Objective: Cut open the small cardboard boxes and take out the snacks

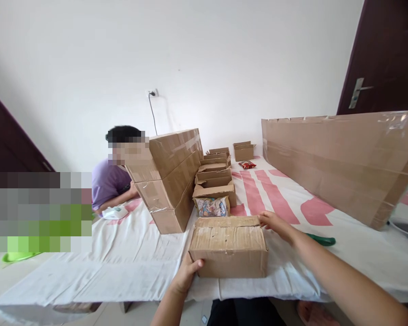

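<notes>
A brown cardboard box (230,263), its top flaps folded down, sits on the cloth-covered table right in front of me. My left hand (186,274) grips its lower left side, the thumb on the front face and the other fingers hidden behind the edge. At the back right corner of the box, my right hand (275,225) has its fingers curled over the edge. Just behind the box lies a printed snack packet (212,207), leaning against an open cardboard box (221,194). A dark green long object (321,239) rests to the right of my right forearm.
Several open boxes run back in a row, with another small box (244,151) and a red packet (247,165) beyond. Stacked boxes (175,174) form a wall on the left; a long cardboard panel (336,163) stands right. Another person (110,183) leans at the table's left.
</notes>
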A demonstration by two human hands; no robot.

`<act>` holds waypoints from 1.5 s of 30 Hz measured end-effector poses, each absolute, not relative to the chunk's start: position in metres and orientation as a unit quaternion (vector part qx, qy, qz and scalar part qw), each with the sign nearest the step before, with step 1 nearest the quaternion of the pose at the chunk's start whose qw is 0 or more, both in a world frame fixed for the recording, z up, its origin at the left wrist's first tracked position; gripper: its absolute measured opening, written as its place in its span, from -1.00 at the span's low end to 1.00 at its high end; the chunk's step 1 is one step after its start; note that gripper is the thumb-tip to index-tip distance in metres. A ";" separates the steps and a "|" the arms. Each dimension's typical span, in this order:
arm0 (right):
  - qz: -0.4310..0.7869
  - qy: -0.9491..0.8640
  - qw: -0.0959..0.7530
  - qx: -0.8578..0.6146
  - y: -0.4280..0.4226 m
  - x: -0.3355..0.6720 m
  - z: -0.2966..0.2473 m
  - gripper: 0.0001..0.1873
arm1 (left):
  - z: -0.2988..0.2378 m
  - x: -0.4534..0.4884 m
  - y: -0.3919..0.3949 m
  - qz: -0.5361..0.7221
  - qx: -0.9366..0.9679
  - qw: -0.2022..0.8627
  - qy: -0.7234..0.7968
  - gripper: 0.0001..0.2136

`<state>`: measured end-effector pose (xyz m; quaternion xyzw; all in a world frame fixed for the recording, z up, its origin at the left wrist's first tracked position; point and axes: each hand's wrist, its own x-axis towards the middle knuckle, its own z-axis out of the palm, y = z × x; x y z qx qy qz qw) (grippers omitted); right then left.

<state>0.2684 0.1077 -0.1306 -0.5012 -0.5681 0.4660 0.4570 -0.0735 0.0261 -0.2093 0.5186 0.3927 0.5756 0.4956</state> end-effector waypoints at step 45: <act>0.085 -0.933 0.120 -0.328 0.056 0.164 0.002 -0.60 | -0.186 -0.064 0.021 0.547 0.586 0.504 0.322 0.08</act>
